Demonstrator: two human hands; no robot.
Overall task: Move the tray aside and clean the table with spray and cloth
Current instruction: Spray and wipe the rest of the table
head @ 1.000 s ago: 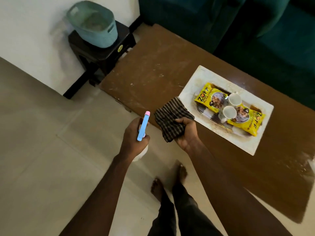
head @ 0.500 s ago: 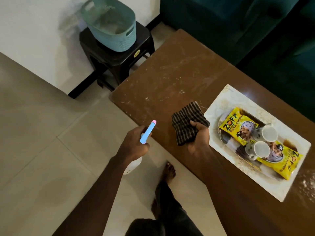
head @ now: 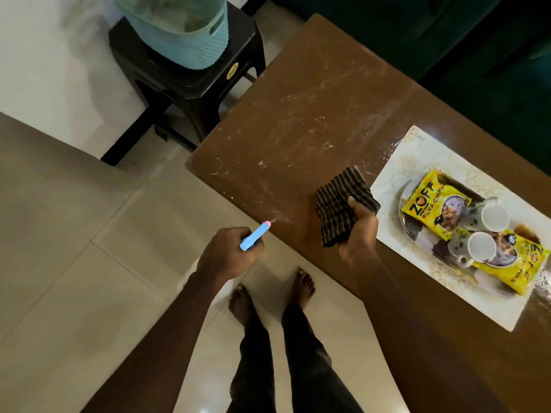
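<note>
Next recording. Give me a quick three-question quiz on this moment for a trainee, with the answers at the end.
1. Which hand grips the spray bottle?
2. True or false: the tray sits on the table and carries two cups.
3. The right hand holds: A) a cup; B) the checked cloth; C) nothing.

Key: 1. the left hand; 2. true; 3. B.
</note>
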